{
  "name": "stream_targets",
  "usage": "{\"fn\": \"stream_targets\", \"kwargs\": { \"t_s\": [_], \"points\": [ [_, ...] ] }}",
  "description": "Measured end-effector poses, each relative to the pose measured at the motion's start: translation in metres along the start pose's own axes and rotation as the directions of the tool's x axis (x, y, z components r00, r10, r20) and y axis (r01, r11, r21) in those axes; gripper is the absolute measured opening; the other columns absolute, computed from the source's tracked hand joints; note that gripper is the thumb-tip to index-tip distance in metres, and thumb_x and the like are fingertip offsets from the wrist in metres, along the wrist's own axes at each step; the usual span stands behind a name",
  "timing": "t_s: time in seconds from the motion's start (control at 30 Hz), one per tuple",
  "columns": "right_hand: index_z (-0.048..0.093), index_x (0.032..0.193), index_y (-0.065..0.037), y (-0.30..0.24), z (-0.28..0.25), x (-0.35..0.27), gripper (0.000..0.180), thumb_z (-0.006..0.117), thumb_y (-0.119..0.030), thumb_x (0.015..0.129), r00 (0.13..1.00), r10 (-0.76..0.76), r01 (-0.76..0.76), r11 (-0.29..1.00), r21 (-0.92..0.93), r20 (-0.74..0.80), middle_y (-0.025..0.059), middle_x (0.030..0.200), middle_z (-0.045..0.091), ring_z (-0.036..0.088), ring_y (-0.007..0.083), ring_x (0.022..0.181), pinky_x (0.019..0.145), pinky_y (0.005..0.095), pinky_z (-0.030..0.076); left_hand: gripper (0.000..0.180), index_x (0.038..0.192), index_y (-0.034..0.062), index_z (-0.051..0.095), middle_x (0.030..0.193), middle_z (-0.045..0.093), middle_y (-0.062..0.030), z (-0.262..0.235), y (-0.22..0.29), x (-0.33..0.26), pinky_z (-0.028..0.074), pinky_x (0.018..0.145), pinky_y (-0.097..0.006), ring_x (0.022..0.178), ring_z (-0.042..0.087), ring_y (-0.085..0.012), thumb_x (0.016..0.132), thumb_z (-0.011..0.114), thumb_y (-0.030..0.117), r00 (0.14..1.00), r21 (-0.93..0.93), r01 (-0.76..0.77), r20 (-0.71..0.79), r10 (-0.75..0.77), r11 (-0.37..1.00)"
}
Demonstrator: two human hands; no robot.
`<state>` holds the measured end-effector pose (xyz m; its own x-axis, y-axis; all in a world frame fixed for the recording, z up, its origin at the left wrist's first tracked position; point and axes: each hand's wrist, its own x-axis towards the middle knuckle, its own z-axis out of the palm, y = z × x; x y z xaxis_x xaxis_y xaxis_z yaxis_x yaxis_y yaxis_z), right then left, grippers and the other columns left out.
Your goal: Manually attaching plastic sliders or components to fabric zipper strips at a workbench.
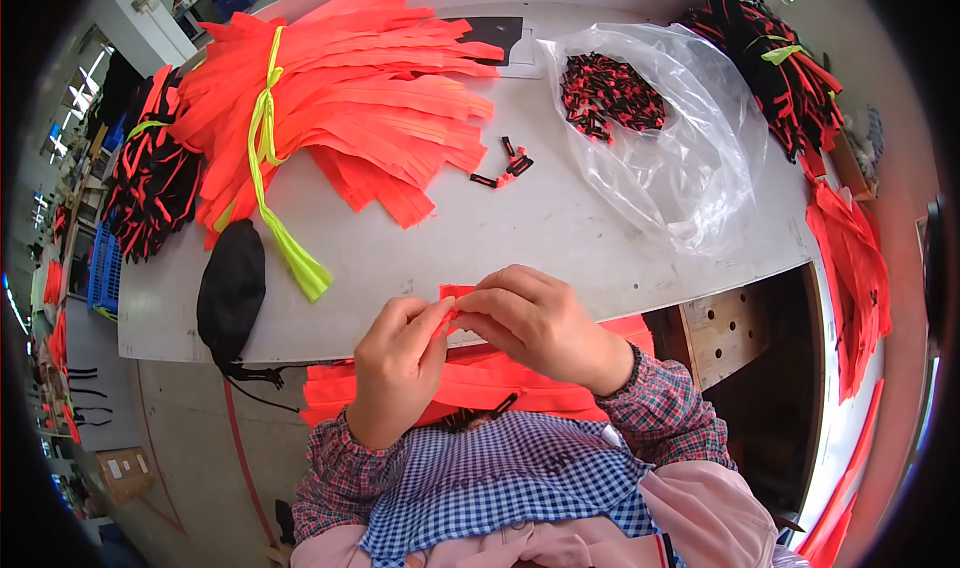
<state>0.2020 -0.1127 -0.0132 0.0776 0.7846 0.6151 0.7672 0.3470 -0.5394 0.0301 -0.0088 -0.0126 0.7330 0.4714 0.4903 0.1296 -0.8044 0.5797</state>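
At the near edge of the table my left hand (pixel 398 363) and my right hand (pixel 545 326) meet. Both are closed, pinching the end of a bright orange-red fabric strip (pixel 458 291) between thumbs and fingers. Whatever small part may sit inside the pinch is hidden by my fingertips. Below, across my lap, lie more orange-red strips (pixel 560 400). A few small black pieces (pixel 483 415) rest against them on my blue checked apron (pixel 500 478).
A large bundle of orange-red strips (pixel 390 98), tied with a yellow-green band (pixel 263 133), covers the table's far left. Several small black-and-red pieces (pixel 508 164) lie mid-table, beside a clear plastic bag (pixel 690 183) of similar ones. A black pouch (pixel 232 290) overhangs the left front edge.
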Motion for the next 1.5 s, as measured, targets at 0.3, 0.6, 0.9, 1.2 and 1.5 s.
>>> {"fn": "stream_targets", "kwargs": {
  "t_s": [0.3,0.6,0.9,1.2,1.5],
  "points": [
    [0.069,0.11,-0.002,0.002,0.001,0.001,0.023,0.074,-0.015,0.092,0.952,0.303,-0.266,0.888,0.375,-0.041,0.0083,0.1,0.07,0.067,0.0187,0.087,0.072,0.0321,0.055,0.027,0.117,-0.0008,0.07,0.104,0.066,-0.0107,-0.003,-0.006,0.0,0.056,0.073,-0.03,0.087,0.068,-0.0183,0.091,0.068,-0.005,0.993,-0.317,0.114,0.033,-0.109,0.942],
    [0.068,0.111,-0.002,0.01,0.018,-0.005,0.015,0.064,-0.013,0.103,0.816,0.375,-0.528,0.174,0.831,0.44,-0.0038,0.095,0.067,0.057,0.0032,0.087,0.076,0.0213,0.049,0.035,0.134,-0.0005,0.056,0.118,0.065,-0.0056,-0.005,-0.017,-0.004,0.049,0.096,-0.026,0.11,0.061,-0.0114,0.099,0.061,0.004,0.888,-0.804,0.428,0.288,-0.359,0.413],
    [0.067,0.104,-0.004,0.017,0.024,-0.006,0.009,0.063,-0.012,0.101,0.763,0.29,-0.586,-0.064,0.808,0.577,-0.0066,0.09,0.062,0.053,0.0019,0.081,0.074,0.02,0.045,0.03,0.13,-0.0016,0.057,0.118,0.065,-0.006,-0.008,-0.023,-0.005,0.05,0.096,-0.026,0.107,0.063,-0.0113,0.101,0.061,0.007,0.851,-0.879,0.475,0.445,-0.279,0.049],
    [0.065,0.097,-0.008,0.017,0.03,-0.014,0.006,0.063,-0.014,0.099,0.696,0.329,-0.631,-0.145,0.762,0.639,-0.0102,0.077,0.051,0.041,-0.0006,0.065,0.056,0.0183,0.033,0.03,0.125,-0.0028,0.059,0.109,0.067,-0.0047,-0.012,-0.021,-0.001,0.052,0.087,-0.025,0.098,0.065,-0.0111,0.098,0.065,0.008,0.792,-0.812,0.578,0.536,-0.291,0.078],
    [0.065,0.097,-0.007,0.012,0.025,-0.014,0.009,0.065,-0.016,0.101,0.702,0.391,-0.64,-0.022,0.768,0.596,-0.0088,0.079,0.053,0.044,0.0005,0.066,0.056,0.0194,0.036,0.028,0.124,-0.0026,0.06,0.109,0.067,-0.0045,-0.011,-0.02,0.002,0.052,0.089,-0.025,0.1,0.065,-0.0112,0.098,0.065,0.008,0.767,-0.802,0.596,0.582,-0.269,-0.036]
  ]
}}
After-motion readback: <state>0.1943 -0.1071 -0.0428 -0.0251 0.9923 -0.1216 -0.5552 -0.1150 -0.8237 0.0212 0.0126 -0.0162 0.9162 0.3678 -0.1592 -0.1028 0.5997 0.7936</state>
